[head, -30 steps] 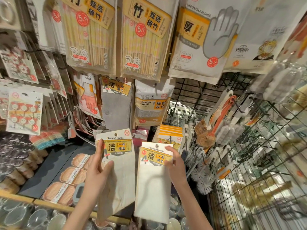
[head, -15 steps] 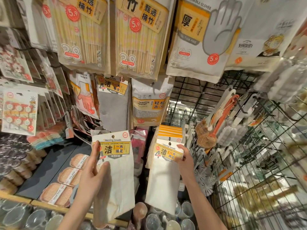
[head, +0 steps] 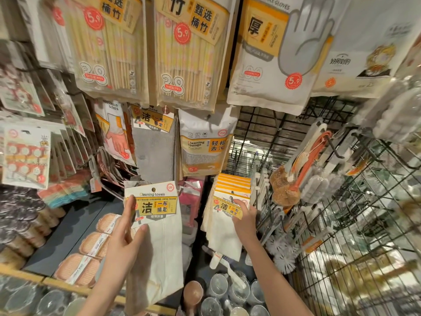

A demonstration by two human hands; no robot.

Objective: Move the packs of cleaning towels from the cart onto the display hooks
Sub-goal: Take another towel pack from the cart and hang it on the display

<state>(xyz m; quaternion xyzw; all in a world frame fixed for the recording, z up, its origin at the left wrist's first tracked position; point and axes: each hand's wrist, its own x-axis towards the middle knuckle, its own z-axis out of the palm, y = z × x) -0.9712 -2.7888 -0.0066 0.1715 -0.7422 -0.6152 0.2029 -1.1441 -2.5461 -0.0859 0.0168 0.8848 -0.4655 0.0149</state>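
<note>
My left hand [head: 124,236] grips a cream pack of cleaning towels [head: 159,236] by the left edge of its yellow header card, holding it upright in front of the shelf. My right hand [head: 245,218] pinches the header of a second cream pack [head: 224,233] and holds it against the front of a row of like packs [head: 232,184] that hang on a display hook. The hook's tip shows through that pack's header hole. A grey cleaning-towel pack [head: 153,147] hangs higher up, left of centre.
Chopstick packs [head: 186,53] and disposable-glove packs [head: 280,51] hang overhead. A cleaning sponge pack [head: 205,144] hangs beside the grey towels. A black wire rack [head: 341,224] with brushes fills the right. Glass cups [head: 218,290] stand below, and scrubbers [head: 91,245] lie on a dark shelf.
My right hand has carried its pack up and to the right, onto the hook in front of the hanging row. My left hand has kept its pack nearly still.
</note>
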